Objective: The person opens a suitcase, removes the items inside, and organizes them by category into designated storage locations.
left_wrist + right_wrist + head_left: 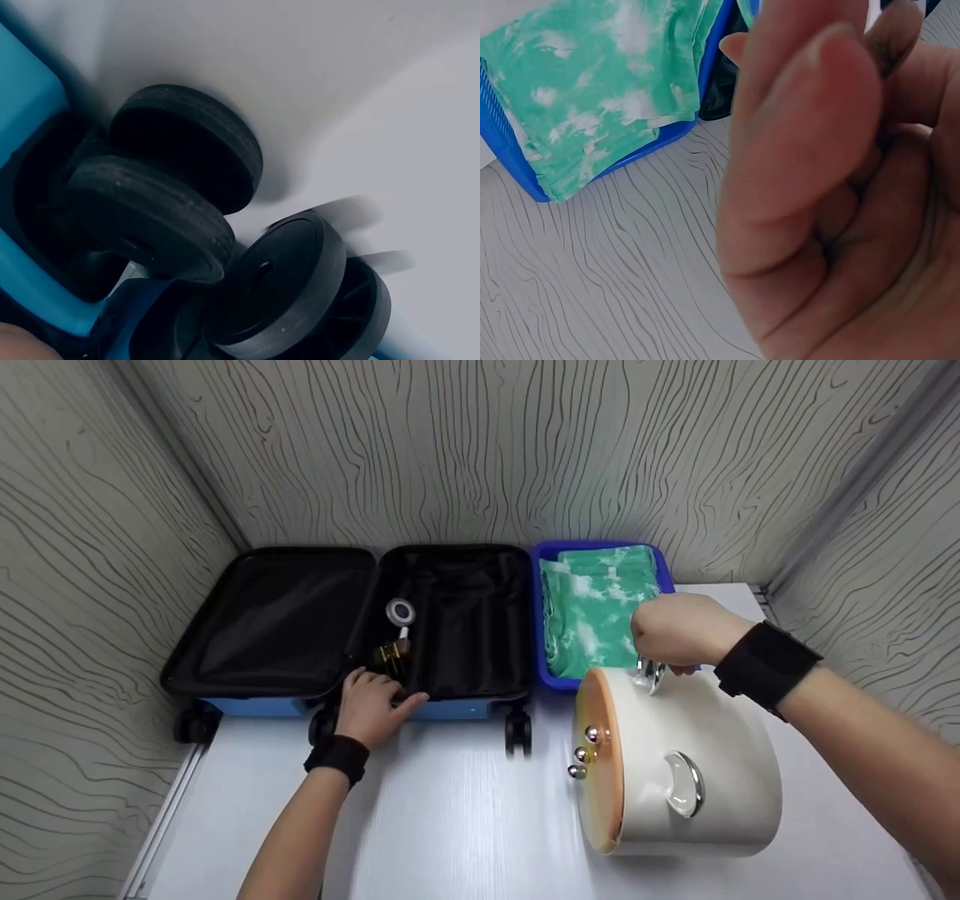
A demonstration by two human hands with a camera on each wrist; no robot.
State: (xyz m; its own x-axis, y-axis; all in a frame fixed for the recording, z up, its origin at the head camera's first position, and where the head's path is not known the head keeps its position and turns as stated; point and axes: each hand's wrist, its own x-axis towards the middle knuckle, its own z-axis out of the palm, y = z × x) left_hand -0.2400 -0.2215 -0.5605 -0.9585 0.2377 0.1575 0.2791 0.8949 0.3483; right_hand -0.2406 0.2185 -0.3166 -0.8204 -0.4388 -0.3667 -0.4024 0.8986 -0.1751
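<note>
My right hand (pixel 679 630) grips a chrome handle of a large white rounded container (pixel 720 765), tipped on its side. The container's flat orange see-through end (pixel 600 802) carries three silver balls and faces left. A second chrome-edged handle (pixel 686 784) shows on its side. In the right wrist view my curled fingers (pixel 810 150) fill the right half. My left hand (pixel 371 709) rests on the near edge of an open suitcase (pixel 465 622), at the hinge side, thumb spread. Just beyond its fingertips, inside the case, lie a small gold-and-dark item (pixel 391 656) and a round white-rimmed piece (pixel 400 613).
The suitcase's other half (pixel 277 615) lies open at left. Black wheels (pixel 517 727) stick out at its near side, close up in the left wrist view. A blue basket (pixel 551 679) holding folded green-and-white cloth (pixel 600 600) stands right of it. Patterned walls (pixel 450 450) enclose the white table (pixel 442 817).
</note>
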